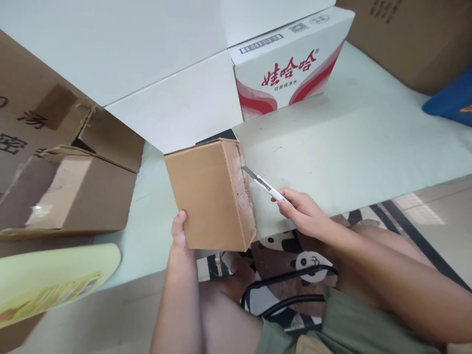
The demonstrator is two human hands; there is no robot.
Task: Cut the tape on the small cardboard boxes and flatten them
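A small brown cardboard box (201, 196) is tilted up at the near edge of the pale table. My left hand (179, 231) grips its lower left side, thumb on the front face and the other fingers hidden behind. In my right hand (298, 211) is a white utility knife (267, 187) with its blade out. The blade's tip meets the taped, ragged edge on the box's right side; whether it has gone in I cannot tell. Behind the box the corner of a dark flat object (221, 135) shows.
A white and red carton (291, 73) stands at the back beside plain white panels (177, 103). Big brown cartons (103, 191) fill the left, with a pale yellow bottle (62, 275) in front. At the right are another brown carton (413, 44) and a blue object (452, 103).
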